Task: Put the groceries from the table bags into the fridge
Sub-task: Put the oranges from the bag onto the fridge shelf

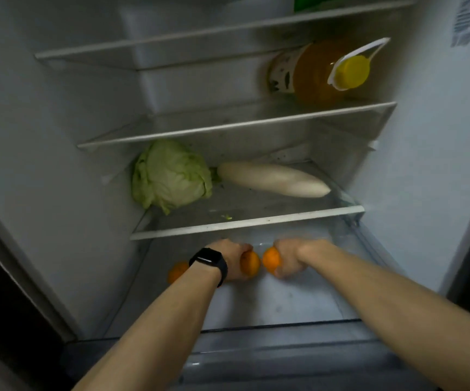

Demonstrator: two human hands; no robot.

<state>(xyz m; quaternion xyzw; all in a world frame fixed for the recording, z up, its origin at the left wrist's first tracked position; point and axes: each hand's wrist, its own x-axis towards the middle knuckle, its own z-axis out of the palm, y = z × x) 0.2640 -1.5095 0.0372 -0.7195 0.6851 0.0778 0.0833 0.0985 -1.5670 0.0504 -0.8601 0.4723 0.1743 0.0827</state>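
Head view: left hand (231, 258) tight around left orange (250, 263), right hand (289, 258) tight around right orange (270, 259).

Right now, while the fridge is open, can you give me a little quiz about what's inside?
1. True or false: the pale green round cabbage and the long white radish share one glass shelf.
2. Count each round orange fruit in view: A one, B three, C five.
3. Which wrist wears the black wristwatch?
Key: 1 true; 2 B; 3 left.
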